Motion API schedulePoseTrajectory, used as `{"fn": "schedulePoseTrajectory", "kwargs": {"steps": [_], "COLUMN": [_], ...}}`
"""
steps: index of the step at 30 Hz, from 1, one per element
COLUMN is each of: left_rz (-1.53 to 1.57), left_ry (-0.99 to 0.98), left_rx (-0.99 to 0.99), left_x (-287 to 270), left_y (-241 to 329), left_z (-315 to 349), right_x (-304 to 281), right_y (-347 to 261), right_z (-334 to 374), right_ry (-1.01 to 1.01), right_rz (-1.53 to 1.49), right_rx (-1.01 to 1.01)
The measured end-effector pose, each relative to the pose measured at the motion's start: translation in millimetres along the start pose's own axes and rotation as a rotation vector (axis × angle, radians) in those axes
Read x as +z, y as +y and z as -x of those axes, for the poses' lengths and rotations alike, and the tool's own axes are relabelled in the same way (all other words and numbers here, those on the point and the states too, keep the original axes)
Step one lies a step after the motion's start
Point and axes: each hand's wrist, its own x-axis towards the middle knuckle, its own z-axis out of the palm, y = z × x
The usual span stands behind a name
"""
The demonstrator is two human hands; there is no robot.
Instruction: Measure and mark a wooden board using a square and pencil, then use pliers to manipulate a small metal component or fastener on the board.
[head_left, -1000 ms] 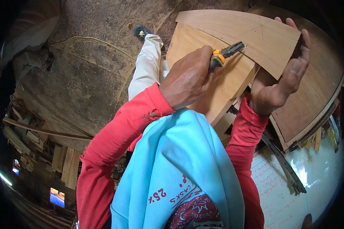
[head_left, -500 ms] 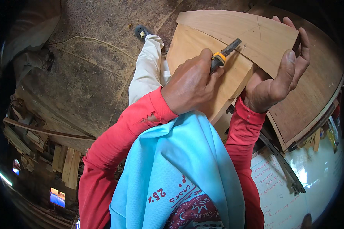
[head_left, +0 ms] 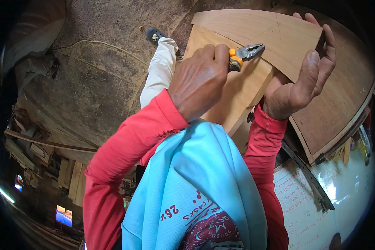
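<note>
Ideally, curved tan wooden panel is backed by spread right hand while yellow-black steel pliers, clasped in left hand, are steered gently.

Place is a woodworking workshop. Loose boards pile up at left, floor is stained, pliers and a curved wooden panel are out.

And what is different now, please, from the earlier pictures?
The left hand edged up and left; its combination pliers, edge-on half a second ago, have rolled to show their jaws broadside. The right hand and the right end of the curved wooden panel shifted slightly up and left. Nothing was taken or let go. The panel's left end and the dark clog stayed put.
</note>
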Motion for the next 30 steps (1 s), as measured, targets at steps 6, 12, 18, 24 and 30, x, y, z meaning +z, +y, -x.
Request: {"fn": "schedulePoseTrajectory", "kwargs": {"steps": [6,12,18,24,30], "left_rz": [-0.163,-0.108,0.081,0.002,0.503], "left_ry": [0.06,0.137,0.027,-0.038,-0.095], "left_rx": [0.151,0.094,-0.018,-0.106,-0.257], "left_x": [-8.2,7.2,14.0,9.5,15.8], "left_y": [-21.1,-16.4,-7.0,8.9,20.3], "left_z": [-8.6,-7.2,-1.2,1.7,3.0], "right_x": [1.3,0.7,-3.5,-4.9,-5.3], "right_y": [3.1,3.7,6.5,4.9,4.1], "right_z": [0.1,-4.1,-5.8,-6.8,-5.0], "right_ry": [-0.026,-0.042,-0.057,-0.046,-0.036], "right_rz": [-0.024,-0.025,-0.022,-0.011,-0.039], "right_rx": [-0.034,-0.03,-0.042,-0.026,-0.023]}}
